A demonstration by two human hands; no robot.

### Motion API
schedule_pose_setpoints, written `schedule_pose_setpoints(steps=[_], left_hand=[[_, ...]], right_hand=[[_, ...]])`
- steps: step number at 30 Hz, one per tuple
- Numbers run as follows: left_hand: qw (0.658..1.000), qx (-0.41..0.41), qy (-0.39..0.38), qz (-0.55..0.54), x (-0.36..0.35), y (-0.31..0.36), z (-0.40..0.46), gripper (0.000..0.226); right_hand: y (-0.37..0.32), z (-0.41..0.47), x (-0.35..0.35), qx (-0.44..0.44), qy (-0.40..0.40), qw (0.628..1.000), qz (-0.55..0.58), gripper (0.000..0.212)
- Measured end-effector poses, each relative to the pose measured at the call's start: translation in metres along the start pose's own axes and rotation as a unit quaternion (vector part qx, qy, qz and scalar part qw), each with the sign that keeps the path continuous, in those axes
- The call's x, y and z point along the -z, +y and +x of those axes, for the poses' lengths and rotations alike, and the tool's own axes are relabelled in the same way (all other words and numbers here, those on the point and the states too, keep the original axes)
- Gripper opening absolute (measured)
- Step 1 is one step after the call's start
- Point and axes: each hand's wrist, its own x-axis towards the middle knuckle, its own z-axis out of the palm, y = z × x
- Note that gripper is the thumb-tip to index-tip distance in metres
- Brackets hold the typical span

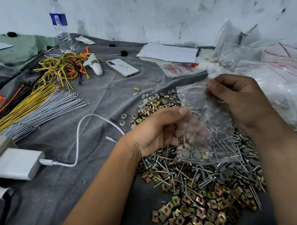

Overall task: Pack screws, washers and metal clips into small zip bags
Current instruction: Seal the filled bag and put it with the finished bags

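A small clear zip bag [199, 118] hangs over the parts pile, with grey washers and a brass clip lying at its bottom. My left hand [158, 132] grips the bag's left side, fingers curled behind the plastic. My right hand [237, 102] pinches the bag's top edge higher up. Beneath lie a heap of silver screws [211, 173], square brass metal clips [195, 215] in front, and grey washers [164, 97] at the far side, all on a grey cloth [88, 198].
A pile of empty zip bags [281, 75] fills the right. A phone [122, 67], papers [169, 52] and a water bottle [60, 26] stand behind. Cable ties [24, 109] in grey, yellow, orange lie left; a white charger [18, 163] with cable sits near left.
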Motion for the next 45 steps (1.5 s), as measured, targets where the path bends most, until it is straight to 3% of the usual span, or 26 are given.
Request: schedule_pose_setpoints(steps=[1,3,6,9,16,20,22,26,28,32,38,45], left_hand=[[0.999,-0.011,0.038,0.015,0.001,-0.001,0.003,0.045],[0.986,-0.061,0.149,0.042,0.003,-0.004,0.008,0.029],[0.953,-0.107,0.259,0.111,0.011,-0.008,0.013,0.022],[0.936,-0.12,0.278,0.179,0.017,-0.012,0.016,0.022],[0.915,-0.169,0.314,0.189,0.019,-0.007,0.014,0.015],[0.856,-0.24,0.346,0.3,0.021,-0.004,0.012,0.018],[0.833,-0.255,0.342,0.354,0.021,-0.004,0.01,0.019],[0.718,-0.284,0.325,0.546,0.017,-0.009,0.011,0.026],[0.695,-0.296,0.29,0.587,0.016,-0.012,0.014,0.024],[0.707,-0.303,0.245,0.59,0.018,-0.017,0.017,0.011],[0.732,-0.277,0.237,0.576,0.019,-0.017,0.018,0.012],[0.729,-0.286,0.247,0.571,0.016,-0.016,0.018,0.012]], right_hand=[[0.006,-0.002,-0.001,-0.01,-0.007,1.0,-0.009,0.01],[0.021,-0.006,-0.005,-0.03,-0.012,0.999,-0.017,0.018],[0.042,-0.009,-0.013,-0.063,0.046,0.997,0.029,0.03],[0.056,-0.008,-0.016,-0.07,0.057,0.996,0.019,0.02],[0.063,-0.007,-0.009,-0.034,0.082,0.995,0.041,0.018],[0.06,-0.01,-0.01,-0.003,0.083,0.996,0.043,0.019],[0.06,-0.012,-0.012,0.023,0.084,0.996,-0.013,0.019],[0.055,-0.016,-0.018,0.089,0.068,0.981,-0.157,0.023],[0.051,-0.017,-0.024,0.112,0.059,0.977,-0.172,0.024],[0.048,-0.019,-0.032,0.151,0.037,0.969,-0.194,0.025],[0.047,-0.021,-0.032,0.164,0.052,0.958,-0.228,0.029],[0.048,-0.02,-0.033,0.161,0.029,0.963,-0.214,0.031]])
